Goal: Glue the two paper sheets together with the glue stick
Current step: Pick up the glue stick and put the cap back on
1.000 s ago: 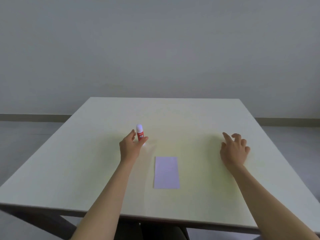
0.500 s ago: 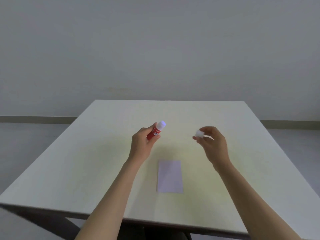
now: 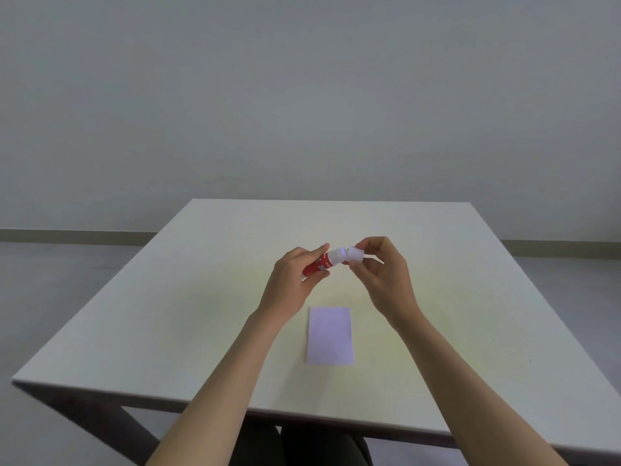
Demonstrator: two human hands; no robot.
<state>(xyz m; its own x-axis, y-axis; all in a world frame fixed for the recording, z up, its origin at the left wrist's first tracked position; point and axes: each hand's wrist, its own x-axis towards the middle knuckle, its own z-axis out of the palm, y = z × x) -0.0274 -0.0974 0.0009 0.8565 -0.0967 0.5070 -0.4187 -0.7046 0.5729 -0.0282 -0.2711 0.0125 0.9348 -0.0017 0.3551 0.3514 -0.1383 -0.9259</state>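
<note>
Since a second ago, your left hand point(image 3: 291, 279) has the glue stick point(image 3: 324, 262) off the table and tilted, its white end toward the right. Your right hand point(image 3: 383, 274), no longer spread near the tabletop, is up and pinches the cap point(image 3: 355, 254), which now sits just beside the stick's tip, closer than half a second ago.
</note>
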